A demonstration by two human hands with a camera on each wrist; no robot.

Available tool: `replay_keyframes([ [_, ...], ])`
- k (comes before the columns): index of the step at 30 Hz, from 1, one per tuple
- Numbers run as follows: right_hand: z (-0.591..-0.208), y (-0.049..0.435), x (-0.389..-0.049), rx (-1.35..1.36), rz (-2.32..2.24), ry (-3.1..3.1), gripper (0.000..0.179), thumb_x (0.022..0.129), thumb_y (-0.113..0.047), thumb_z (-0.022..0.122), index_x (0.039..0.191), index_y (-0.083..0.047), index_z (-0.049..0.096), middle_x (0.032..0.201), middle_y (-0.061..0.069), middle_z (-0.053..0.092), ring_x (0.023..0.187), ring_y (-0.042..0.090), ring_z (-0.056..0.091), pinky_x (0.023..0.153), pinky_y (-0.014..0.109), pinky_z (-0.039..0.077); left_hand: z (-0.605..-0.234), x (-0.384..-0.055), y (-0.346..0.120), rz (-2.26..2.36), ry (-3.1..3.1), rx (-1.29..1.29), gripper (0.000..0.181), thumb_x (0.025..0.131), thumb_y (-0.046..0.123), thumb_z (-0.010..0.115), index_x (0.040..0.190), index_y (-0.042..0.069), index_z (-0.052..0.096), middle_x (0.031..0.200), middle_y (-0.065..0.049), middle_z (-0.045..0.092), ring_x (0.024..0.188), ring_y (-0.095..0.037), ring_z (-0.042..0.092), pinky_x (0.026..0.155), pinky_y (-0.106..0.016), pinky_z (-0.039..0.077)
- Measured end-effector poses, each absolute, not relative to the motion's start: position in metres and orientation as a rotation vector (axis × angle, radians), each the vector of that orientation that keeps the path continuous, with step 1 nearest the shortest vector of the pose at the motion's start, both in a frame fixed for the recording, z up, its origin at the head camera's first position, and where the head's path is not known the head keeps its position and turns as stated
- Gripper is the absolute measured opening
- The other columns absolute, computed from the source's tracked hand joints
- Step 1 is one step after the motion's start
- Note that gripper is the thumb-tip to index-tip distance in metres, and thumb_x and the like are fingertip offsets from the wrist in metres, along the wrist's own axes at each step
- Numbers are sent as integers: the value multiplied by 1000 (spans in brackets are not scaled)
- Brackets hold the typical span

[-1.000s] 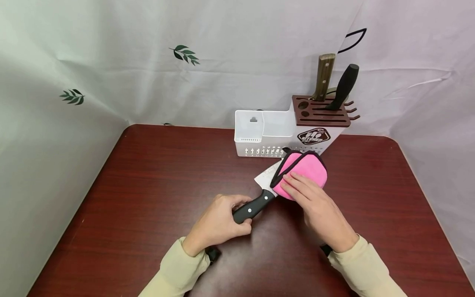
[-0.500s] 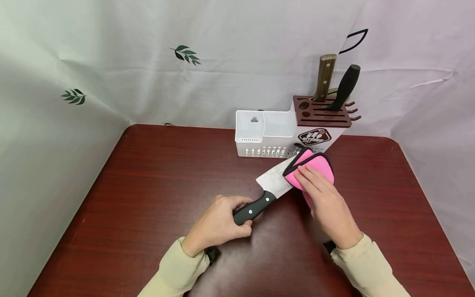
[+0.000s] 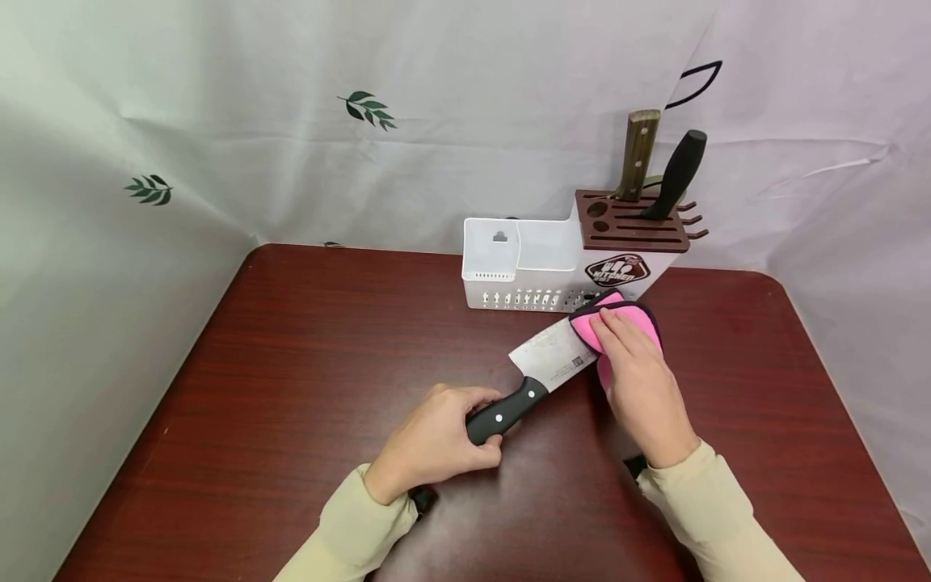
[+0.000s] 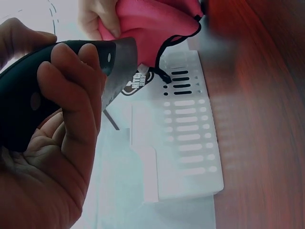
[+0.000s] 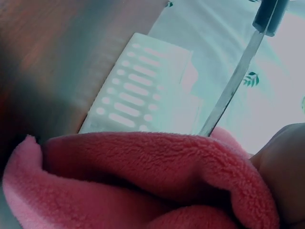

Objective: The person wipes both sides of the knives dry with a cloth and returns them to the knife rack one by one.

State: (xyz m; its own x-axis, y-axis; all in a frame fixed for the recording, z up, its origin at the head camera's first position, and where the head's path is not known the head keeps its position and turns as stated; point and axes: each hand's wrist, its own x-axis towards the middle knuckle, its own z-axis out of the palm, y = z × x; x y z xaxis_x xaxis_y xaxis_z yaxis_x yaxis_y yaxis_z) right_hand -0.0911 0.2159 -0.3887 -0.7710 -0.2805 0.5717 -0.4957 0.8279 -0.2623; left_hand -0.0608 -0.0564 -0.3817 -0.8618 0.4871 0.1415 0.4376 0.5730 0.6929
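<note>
My left hand grips the black riveted handle of a cleaver, whose broad blade points up and to the right. A folded pink cloth with dark edging covers the blade's far end. My right hand pinches this cloth over the blade, fingers on the upper face; its thumb shows pressed to the cloth in the left wrist view. From the right wrist, fluffy folds of the cloth fill the foreground and the blade runs edge-on into them.
Behind the cloth stands a white knife rack with a slotted brown top. A wooden-handled knife and a black-handled knife stand in its slots. The dark red table meets a pale curtain at the back.
My right hand has slid the cloth up and right along the blade, uncovering more of it near the handle. My left hand keeps its grip, with the cleaver shifted slightly right.
</note>
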Motion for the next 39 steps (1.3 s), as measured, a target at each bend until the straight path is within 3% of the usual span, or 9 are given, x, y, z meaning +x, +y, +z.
replay_keyframes([
  [11, -386, 206, -92, 550, 506, -2539, 57, 76, 21, 61, 132, 9, 59, 137, 25, 57, 128, 42, 52, 110, 48, 37, -382, -63, -51, 1205, 2680, 792, 35, 71, 18, 75, 106, 18, 74, 64, 20, 55, 57, 1, 50, 56, -21, 43],
  [20, -390, 196, -87, 624, 467, -2496, 54, 80, 22, 49, 131, 8, 61, 136, 24, 59, 127, 42, 54, 110, 49, 38, -380, -63, -46, 1158, 2711, 777, 33, 71, 18, 75, 104, 18, 74, 64, 20, 55, 58, -1, 50, 58, -22, 42],
  [39, -395, 187, -81, 839, 419, -2418, 49, 86, 16, 52, 134, 8, 57, 133, 26, 60, 126, 42, 54, 107, 53, 40, -379, -64, -41, 1212, 2690, 752, 29, 72, 16, 74, 100, 15, 75, 65, 18, 57, 58, -3, 50, 55, -22, 43],
])
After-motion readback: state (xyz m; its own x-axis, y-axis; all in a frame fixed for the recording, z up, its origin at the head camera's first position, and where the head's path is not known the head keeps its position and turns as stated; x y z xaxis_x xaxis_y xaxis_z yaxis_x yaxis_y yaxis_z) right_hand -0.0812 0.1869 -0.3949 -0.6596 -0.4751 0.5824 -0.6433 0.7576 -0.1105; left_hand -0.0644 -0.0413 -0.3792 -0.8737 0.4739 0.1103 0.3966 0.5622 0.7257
